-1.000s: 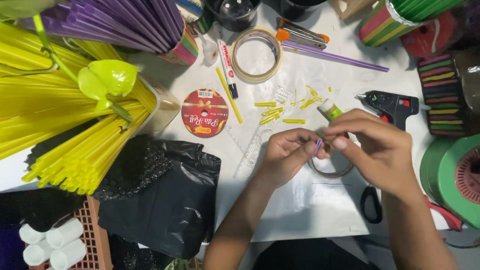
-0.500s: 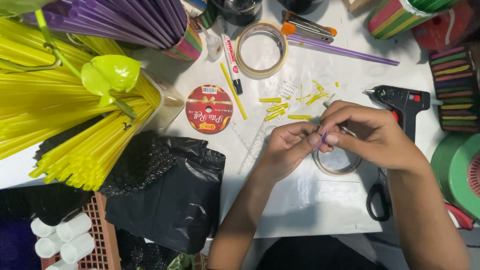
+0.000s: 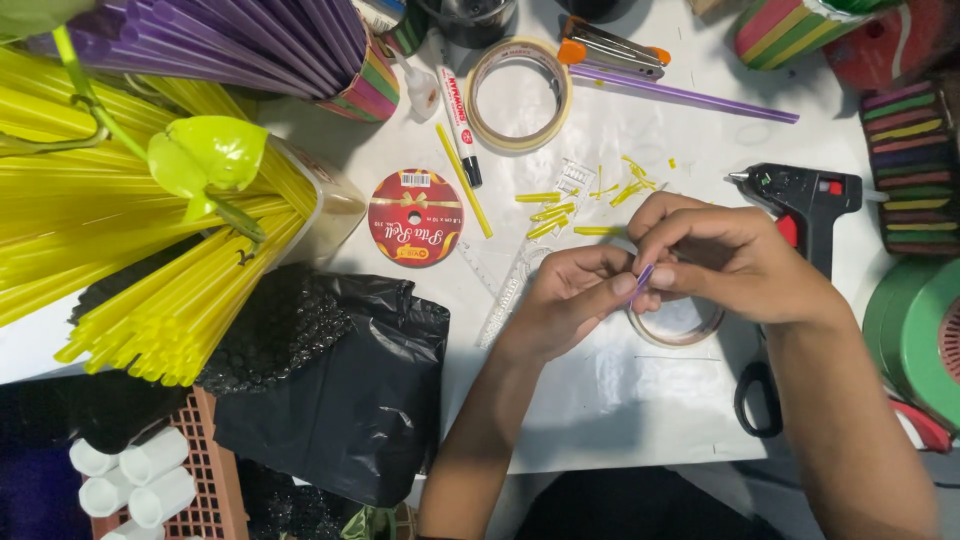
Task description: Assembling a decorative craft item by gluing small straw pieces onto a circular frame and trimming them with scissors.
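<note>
- Pinched between fingertips of both hands: a short purple straw piece (image 3: 641, 283), gripped by the left hand (image 3: 570, 300) from below and the right hand (image 3: 725, 262) from above, held just over the white table (image 3: 620, 400).
- Both grips closed tight on the piece; only a sliver showing between the fingers, the rest hidden.
- Risk, as judged: thin smooth plastic, liable to slip, kink or flatten under a hard pinch, then drop among the clutter below.
- Directly beneath the hands: a clear tape roll (image 3: 678, 322), thin-walled, ring-shaped, glossy; a likely catch point for a dropped piece.
- Beside the left wrist: a clear plastic ruler (image 3: 505, 295), flat, nearly invisible on the white surface; easily knocked by a forearm.
- Near the right hand: a black glue gun (image 3: 800, 200), nozzle pointing left. Whether hot, cannot tell; burn or smear hazard if brushed.
- Just above the hands: yellow straw offcuts (image 3: 560, 210), small, light, loose; prone to scatter from a sleeve or breath.
- By the right forearm: black-handled scissors (image 3: 757, 400), partly hidden by the arm; snag risk on withdrawal.
- Further out: a wide tan tape roll (image 3: 517, 95), a marker (image 3: 460, 120), a long purple straw (image 3: 690, 97), a round red ribbon spool (image 3: 415, 217).
- Far left: a bundle of yellow straws (image 3: 150, 290) in a tilted container, overhanging; a crumpled black plastic bag (image 3: 340, 400), glossy and soft.
</note>
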